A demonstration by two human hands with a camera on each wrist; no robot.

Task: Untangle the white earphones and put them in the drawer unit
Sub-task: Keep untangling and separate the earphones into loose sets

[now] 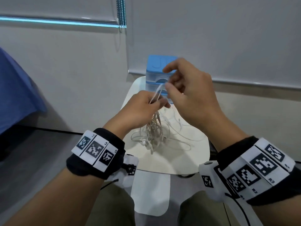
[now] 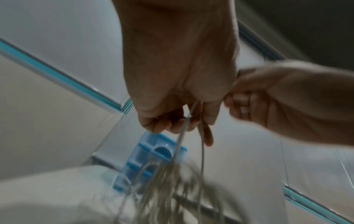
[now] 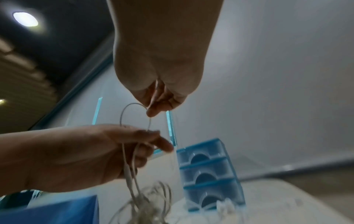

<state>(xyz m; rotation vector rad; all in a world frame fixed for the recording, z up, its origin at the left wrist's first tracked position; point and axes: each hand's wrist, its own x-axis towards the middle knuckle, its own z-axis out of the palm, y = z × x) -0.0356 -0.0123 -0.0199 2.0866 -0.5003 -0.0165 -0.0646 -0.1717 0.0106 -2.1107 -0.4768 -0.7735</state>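
left hand (image 1: 140, 106) grips earphones (image 1: 154, 132) bundle above surface (image 1: 187, 160) | right hand (image 1: 190, 92) pinches a raised cord loop | drawer unit (image 1: 156, 66) behind, drawers closed

Dim, cool indoor light; a ceiling lamp (image 3: 25, 19) glares far left (right wrist view), wrist pictures blurred, edges bent

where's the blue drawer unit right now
In the head view, the blue drawer unit stands at the white table's far edge, directly behind both hands and the earphones.
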